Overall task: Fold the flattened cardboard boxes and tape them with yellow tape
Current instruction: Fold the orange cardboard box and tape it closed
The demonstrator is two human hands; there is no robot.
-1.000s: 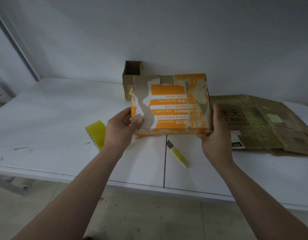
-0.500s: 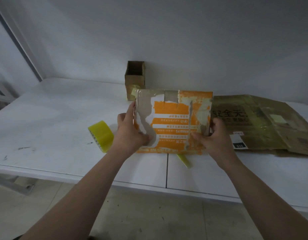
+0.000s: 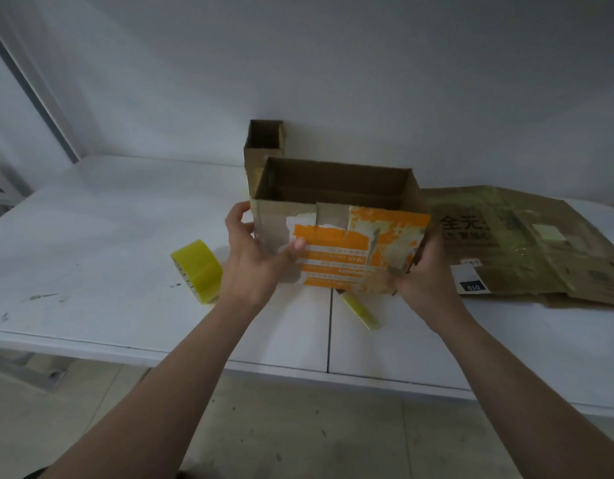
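An orange-and-brown cardboard box (image 3: 347,243) stands upright over the white table (image 3: 91,236), its open top facing up. My left hand (image 3: 253,257) grips its left near corner, thumb on the printed front face. My right hand (image 3: 423,274) grips the lower right corner. A roll of yellow tape (image 3: 196,271) stands on edge just left of my left hand. Flattened brown cardboard (image 3: 526,243) lies on the table to the right.
A small open brown box (image 3: 264,146) stands behind the held box, against the wall. A yellow utility knife (image 3: 359,309) lies on the table below the box. The table's front edge runs near my forearms, with floor below.
The box has turned from showing its printed face flat-on to upright with its open top visible. Both hands slid to its lower corners.
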